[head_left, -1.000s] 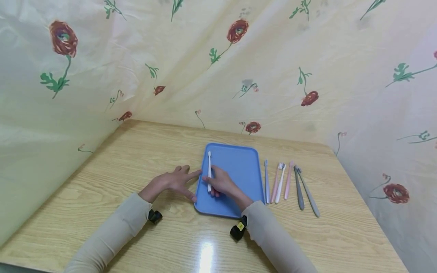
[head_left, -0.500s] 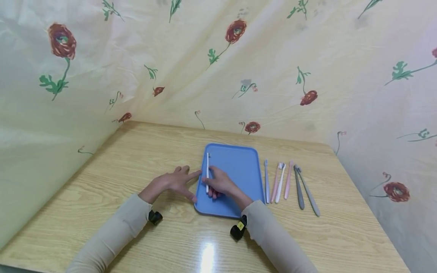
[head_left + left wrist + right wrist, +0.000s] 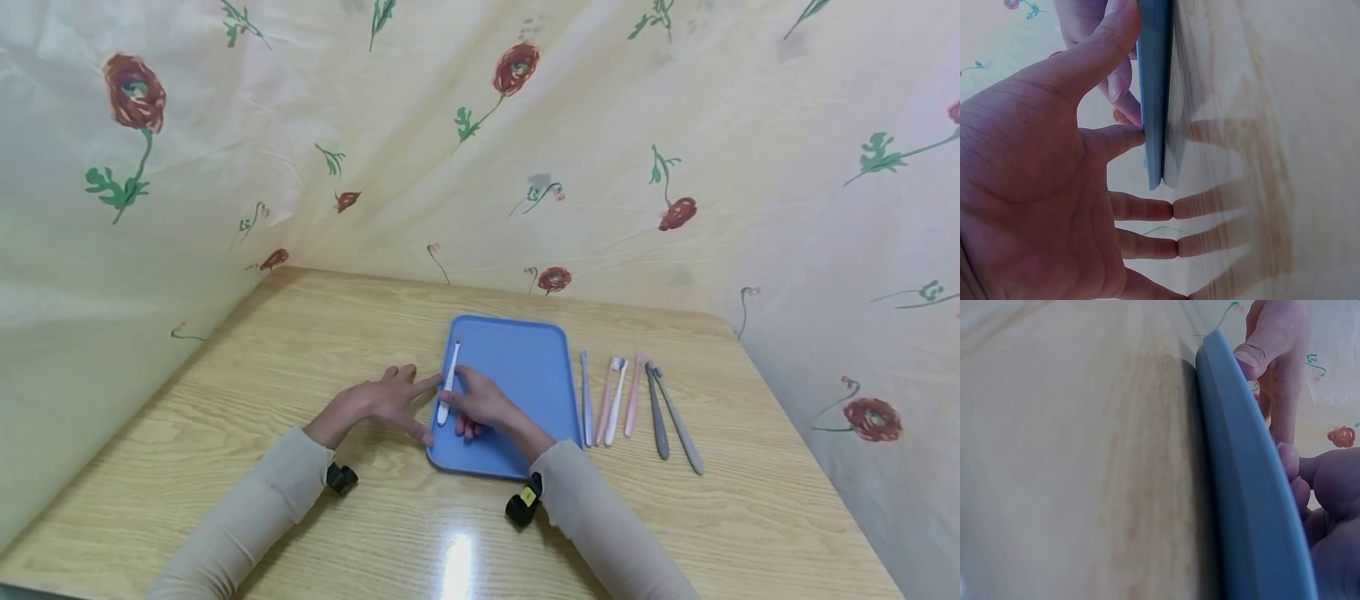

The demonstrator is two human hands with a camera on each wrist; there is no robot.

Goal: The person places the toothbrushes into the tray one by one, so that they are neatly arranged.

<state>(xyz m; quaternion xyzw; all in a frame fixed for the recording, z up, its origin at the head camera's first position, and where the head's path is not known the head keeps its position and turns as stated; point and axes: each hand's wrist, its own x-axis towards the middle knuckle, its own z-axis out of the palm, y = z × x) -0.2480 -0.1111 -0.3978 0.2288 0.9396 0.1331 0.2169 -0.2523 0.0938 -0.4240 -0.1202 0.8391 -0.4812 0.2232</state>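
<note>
A white toothbrush (image 3: 452,365) lies slightly slanted along the left side of the blue tray (image 3: 517,358), its head toward the far end. My right hand (image 3: 486,404) reaches over the tray and pinches the handle between thumb and forefinger; the other fingers curl near the tray floor. At the tray's left rim, my left hand (image 3: 390,402) spreads its straight fingers, thumb and forefinger touching the edge. In the left wrist view the remaining fingertips of the left hand (image 3: 1041,181) rest on the table. The tray wall (image 3: 1247,487) hides the toothbrush in the right wrist view.
Right of the tray lie several toothbrushes: a blue one (image 3: 586,404), a pink one (image 3: 603,408), a white one (image 3: 617,404), another pink one (image 3: 634,400) and two grey ones, one (image 3: 657,417) leaning near the other (image 3: 681,427). A flowered cloth (image 3: 420,150) hangs behind the wooden table (image 3: 360,308).
The white toothbrush has shifted left toward the tray's side wall, turned about its length and slanted, with my right fingers moving along. The left hand has stayed in place.
</note>
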